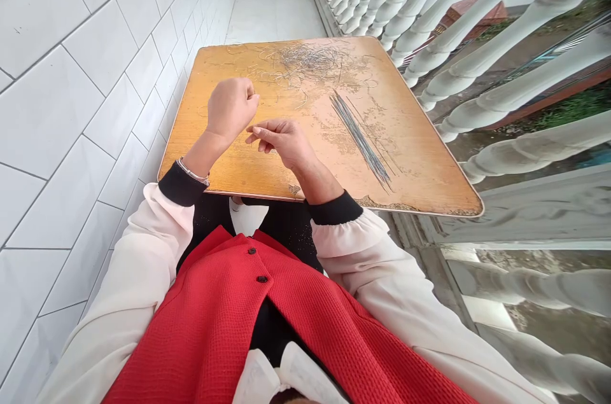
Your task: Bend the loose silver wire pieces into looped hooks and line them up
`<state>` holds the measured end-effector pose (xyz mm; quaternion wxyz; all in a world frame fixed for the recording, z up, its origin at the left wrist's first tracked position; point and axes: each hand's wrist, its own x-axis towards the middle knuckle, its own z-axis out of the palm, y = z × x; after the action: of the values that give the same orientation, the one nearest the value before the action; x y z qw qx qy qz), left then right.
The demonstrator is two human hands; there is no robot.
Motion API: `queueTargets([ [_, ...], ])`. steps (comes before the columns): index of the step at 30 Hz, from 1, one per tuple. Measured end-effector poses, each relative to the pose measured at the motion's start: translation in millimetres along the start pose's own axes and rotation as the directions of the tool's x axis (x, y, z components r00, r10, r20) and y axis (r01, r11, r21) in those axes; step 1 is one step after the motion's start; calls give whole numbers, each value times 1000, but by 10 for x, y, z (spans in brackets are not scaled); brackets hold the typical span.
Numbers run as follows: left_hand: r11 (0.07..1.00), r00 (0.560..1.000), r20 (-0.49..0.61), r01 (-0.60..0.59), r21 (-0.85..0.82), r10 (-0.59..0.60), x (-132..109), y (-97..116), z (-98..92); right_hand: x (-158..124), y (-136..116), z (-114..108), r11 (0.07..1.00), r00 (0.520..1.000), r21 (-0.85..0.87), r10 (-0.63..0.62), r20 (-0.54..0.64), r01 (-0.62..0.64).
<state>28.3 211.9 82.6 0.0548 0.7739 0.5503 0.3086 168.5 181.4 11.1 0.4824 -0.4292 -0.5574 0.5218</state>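
Note:
My left hand [232, 106] is curled into a fist over the near left part of the wooden table [186, 137], its back toward me. Whatever it may hold is hidden by the fingers. Just to its right and a little lower, my right hand [284, 142] is closed in a pinch, thumb against forefinger. Anything between those fingertips is too thin to make out. Right of my hands lies a bundle of straight thin wires [360, 140], set at a slant. At the far side spreads a tangled heap of thin, bent wire pieces [312, 57].
Loose wire bits lie scattered around the heap. A white tiled wall [114, 41] runs close along the left. Along the right stands a white baluster railing [477, 98]. The table's near edge [405, 207] is chipped.

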Motion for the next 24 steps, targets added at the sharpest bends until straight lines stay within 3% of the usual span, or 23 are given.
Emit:
queueTargets([
  [8,984,993,43,103,144,-110,-3,87,-61,4,41,131,1000,1000,9,-4,-23,4],
  [18,985,988,108,92,145,-108,89,10,-10,126,169,298,998,979,42,58,-197,-51],
  [24,983,995,32,84,162,-90,160,4,-5,151,176,317,994,977,76,95,-191,-81],
])
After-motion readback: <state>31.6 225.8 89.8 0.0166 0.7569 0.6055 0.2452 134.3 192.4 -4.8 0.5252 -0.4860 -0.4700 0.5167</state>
